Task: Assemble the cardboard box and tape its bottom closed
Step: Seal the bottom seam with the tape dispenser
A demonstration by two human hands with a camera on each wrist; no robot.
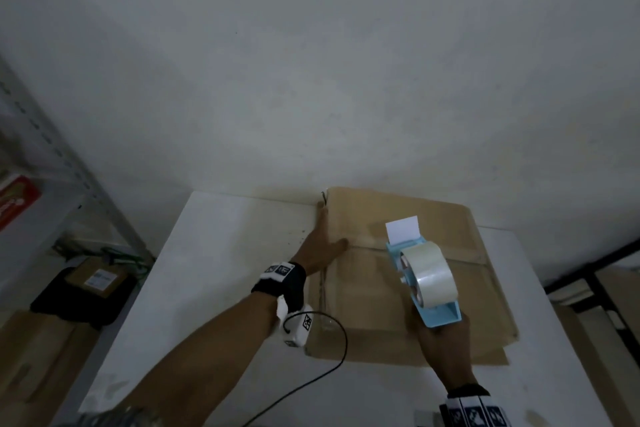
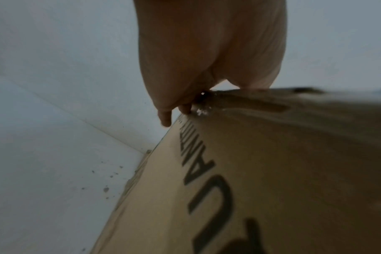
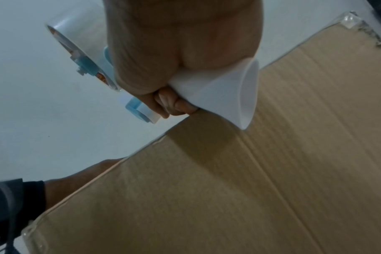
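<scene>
A brown cardboard box (image 1: 363,288) stands on the white table (image 1: 225,270) with its flaps folded shut on top and a seam running across. My left hand (image 1: 322,239) lies along the box's upper left edge, fingers straight, thumb on the top face. The left wrist view shows the left hand (image 2: 207,51) touching that edge of the box (image 2: 294,171), which has dark printed letters on its side. My right hand (image 1: 443,336) grips the handle of a light blue tape dispenser (image 1: 440,315) with a clear roll, held just above the box top. The right hand (image 3: 174,43) wraps the dispenser (image 3: 218,92) over the box (image 3: 228,189).
A black cable (image 1: 329,357) hangs from my left wrist over the table. A metal shelf (image 1: 69,166) stands at the left, with cardboard parcels (image 1: 97,281) on the floor below. A dark frame (image 1: 606,270) stands at the right. A white wall lies close behind the box.
</scene>
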